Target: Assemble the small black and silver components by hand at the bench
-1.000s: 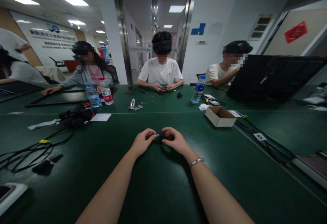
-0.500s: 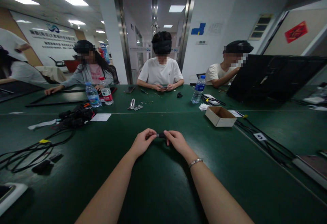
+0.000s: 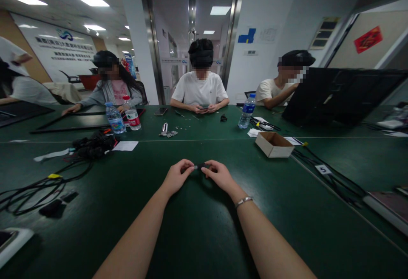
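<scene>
Between my two hands, just above the green table (image 3: 204, 224), is a small black object with a silvery end (image 3: 200, 167); its exact kind is too small to make out. My left hand (image 3: 179, 176) is closed, pinching the silvery end between thumb and fingertips. From the other side, my right hand (image 3: 219, 175) pinches the black part, thumb toward me and fingers behind. Its right end is hidden by those fingers. A metal bracelet (image 3: 244, 201) circles my right wrist.
An open cardboard box (image 3: 274, 145) lies ahead right, near a water bottle (image 3: 246, 112) and cables (image 3: 334, 179). To the left are coiled black cables (image 3: 35, 190), a dark bundle (image 3: 92, 145) and a white paper (image 3: 125, 146). Several people sit across the table, one a person in white (image 3: 200, 88).
My right thumb and fingers have shifted slightly on the black part, with the thumb now lower and further left. My left hand keeps its pinch almost unchanged.
</scene>
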`<control>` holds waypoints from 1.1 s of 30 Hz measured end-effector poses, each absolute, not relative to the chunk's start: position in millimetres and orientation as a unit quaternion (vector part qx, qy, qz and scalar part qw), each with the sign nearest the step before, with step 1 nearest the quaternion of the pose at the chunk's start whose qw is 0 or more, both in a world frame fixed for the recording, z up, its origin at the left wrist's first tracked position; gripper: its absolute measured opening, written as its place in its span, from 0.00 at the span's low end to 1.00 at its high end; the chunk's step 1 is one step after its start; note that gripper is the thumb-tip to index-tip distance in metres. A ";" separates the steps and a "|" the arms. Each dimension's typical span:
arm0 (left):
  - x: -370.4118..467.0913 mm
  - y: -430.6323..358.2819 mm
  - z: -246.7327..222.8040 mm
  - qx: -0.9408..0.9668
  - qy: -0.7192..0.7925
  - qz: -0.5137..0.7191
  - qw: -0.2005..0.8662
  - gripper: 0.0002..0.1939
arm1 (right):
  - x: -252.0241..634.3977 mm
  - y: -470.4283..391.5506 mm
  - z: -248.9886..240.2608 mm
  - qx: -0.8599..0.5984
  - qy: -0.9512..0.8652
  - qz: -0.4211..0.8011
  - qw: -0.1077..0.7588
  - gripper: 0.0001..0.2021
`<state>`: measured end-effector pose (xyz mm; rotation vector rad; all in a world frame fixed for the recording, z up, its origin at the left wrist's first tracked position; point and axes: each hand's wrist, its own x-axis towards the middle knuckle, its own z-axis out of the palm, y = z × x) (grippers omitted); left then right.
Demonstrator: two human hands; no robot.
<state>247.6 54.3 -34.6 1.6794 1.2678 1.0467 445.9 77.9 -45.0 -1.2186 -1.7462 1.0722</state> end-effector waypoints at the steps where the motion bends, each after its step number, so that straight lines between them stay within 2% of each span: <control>1: 247.7 54.1 -34.3 0.659 0.500 0.410 0.384 0.11 | 445.8 77.6 -44.0 -0.479 -0.682 0.414 0.366 0.16; 8: 248.5 54.3 -33.7 0.663 0.501 0.405 0.382 0.11 | 446.4 74.1 -37.7 -0.492 -0.700 0.380 0.351 0.22; 15: 248.5 54.3 -35.2 0.659 0.503 0.411 0.380 0.11 | 446.8 76.3 -42.8 -0.459 -0.681 0.421 0.385 0.15; 20: 248.2 55.6 -36.7 0.662 0.496 0.414 0.380 0.11 | 447.2 77.2 -44.4 -0.427 -0.676 0.452 0.395 0.19; 29: 248.1 54.7 -35.5 0.664 0.502 0.405 0.379 0.11 | 448.3 76.9 -41.1 -0.429 -0.668 0.458 0.400 0.17; 33: 247.7 53.6 -34.2 0.664 0.501 0.406 0.379 0.11 | 449.0 77.3 -41.7 -0.427 -0.666 0.453 0.412 0.20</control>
